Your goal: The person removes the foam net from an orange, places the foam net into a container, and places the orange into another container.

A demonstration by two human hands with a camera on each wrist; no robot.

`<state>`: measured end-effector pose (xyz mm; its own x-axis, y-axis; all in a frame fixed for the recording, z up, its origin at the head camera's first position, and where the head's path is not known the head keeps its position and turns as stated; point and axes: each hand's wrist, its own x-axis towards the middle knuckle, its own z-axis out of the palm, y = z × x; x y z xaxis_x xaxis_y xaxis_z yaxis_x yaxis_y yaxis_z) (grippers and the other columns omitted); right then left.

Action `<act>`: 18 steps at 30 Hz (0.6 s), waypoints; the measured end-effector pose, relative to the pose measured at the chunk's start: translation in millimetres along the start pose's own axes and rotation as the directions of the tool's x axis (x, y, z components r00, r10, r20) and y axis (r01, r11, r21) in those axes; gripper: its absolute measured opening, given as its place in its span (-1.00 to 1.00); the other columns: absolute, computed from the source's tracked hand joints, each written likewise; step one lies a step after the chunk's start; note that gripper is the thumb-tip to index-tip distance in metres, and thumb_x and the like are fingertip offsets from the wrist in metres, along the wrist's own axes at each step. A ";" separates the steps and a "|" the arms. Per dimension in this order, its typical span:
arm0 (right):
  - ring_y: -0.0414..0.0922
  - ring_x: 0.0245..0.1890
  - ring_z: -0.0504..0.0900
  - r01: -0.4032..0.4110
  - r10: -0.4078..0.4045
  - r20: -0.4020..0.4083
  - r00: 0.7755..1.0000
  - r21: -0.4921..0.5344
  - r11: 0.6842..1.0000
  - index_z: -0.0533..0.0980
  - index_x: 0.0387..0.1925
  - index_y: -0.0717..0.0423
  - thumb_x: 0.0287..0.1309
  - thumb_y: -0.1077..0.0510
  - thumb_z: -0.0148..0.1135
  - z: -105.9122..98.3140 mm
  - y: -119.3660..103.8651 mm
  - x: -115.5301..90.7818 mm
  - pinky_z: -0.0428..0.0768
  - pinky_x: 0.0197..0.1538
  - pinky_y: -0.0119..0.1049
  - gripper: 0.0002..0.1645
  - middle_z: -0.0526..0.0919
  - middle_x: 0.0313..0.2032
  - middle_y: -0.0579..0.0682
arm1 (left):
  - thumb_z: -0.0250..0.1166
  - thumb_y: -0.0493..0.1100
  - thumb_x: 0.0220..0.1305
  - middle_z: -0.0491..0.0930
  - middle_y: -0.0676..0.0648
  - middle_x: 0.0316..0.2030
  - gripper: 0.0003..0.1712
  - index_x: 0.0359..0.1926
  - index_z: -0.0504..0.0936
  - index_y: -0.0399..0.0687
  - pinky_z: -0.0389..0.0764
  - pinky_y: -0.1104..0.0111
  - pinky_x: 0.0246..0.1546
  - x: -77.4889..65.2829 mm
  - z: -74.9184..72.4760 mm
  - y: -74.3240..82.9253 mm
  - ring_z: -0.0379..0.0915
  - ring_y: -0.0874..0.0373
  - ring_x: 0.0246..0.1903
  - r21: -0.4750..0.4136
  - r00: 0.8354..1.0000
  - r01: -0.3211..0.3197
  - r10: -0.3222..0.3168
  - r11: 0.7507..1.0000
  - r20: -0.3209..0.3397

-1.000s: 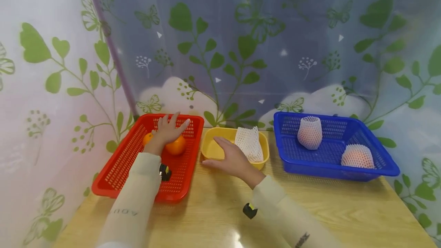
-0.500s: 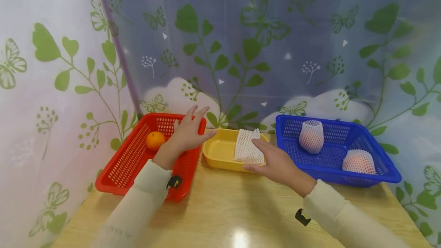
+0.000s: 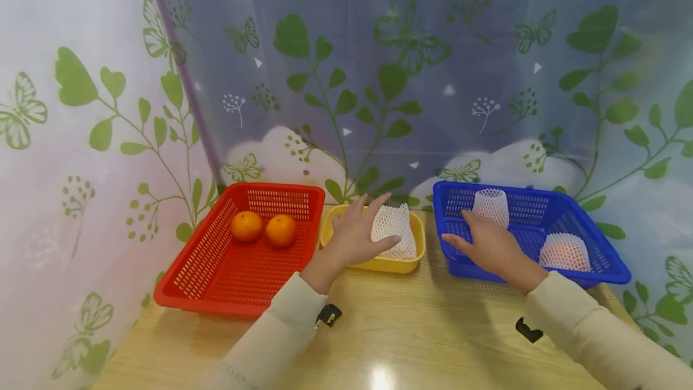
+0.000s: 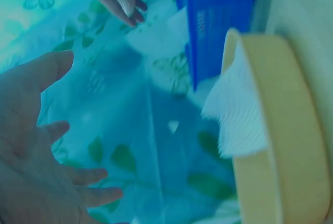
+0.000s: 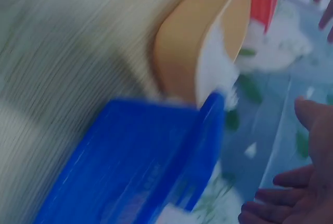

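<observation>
Yellow plastic makes the small basket [image 3: 379, 266] in the head view, where white foam netting [image 3: 397, 232] sits just beyond the left hand [image 3: 354, 238], its fingers spread and holding nothing. The right hand [image 3: 494, 248], likewise ungripping, is over the blue basket [image 3: 464, 269], before an upright netted fruit [image 3: 492, 204]. The netting looks light and squashy, best pinched at its edge; the fruit, probably heavier and easily bruised, suits cupping round its middle. The left wrist view shows fingers apart from the netting; the right wrist view, fingers extended, clear of the blue rim.
</observation>
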<state>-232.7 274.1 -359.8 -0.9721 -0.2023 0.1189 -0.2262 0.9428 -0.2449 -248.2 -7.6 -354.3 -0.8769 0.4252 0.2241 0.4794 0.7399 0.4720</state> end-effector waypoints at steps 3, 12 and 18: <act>0.45 0.23 0.25 -0.090 0.091 0.016 0.996 -0.051 0.995 0.06 0.35 0.57 0.26 -0.45 -0.04 -1.1 23.8 1.7 0.35 0.15 0.32 0.19 0.18 0.28 0.57 | 0.27 0.28 0.19 0.03 -0.24 0.46 -0.07 0.49 0.03 0.36 -0.02 -0.34 0.26 1.6 17.5 10.5 -0.08 -0.20 0.43 -0.022 1.000 0.005 -0.005 1.000 0.013; 0.42 -0.24 0.56 -0.373 0.382 0.081 0.921 -0.104 0.922 0.05 0.18 0.82 0.19 -0.58 -0.19 -19.3 94.2 1.4 0.58 -0.35 0.14 0.39 0.37 -0.04 0.71 | 0.26 0.37 0.15 0.07 -0.18 0.46 -0.07 0.48 0.05 0.47 0.05 -0.22 0.31 7.0 57.6 45.4 -0.06 -0.18 0.43 -0.018 0.998 -0.003 0.004 1.000 0.061; 0.04 -0.57 0.53 -0.499 0.503 0.145 0.852 -0.064 0.864 0.46 -0.46 0.41 0.13 -0.63 -0.20 -26.9 131.9 -3.0 0.47 -0.58 -0.17 0.09 0.47 -0.61 0.14 | 0.22 0.44 0.14 0.06 -0.14 0.47 -0.08 0.46 0.02 0.61 0.01 -0.19 0.35 18.1 80.9 63.6 -0.09 -0.18 0.44 0.081 0.997 0.039 -0.045 0.996 0.066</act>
<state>-258.0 406.2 -366.5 -0.9513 0.2630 -0.1610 0.2934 0.9327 -0.2097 -230.8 89.3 -389.1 -0.8932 0.4255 0.1457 0.4460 0.7958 0.4097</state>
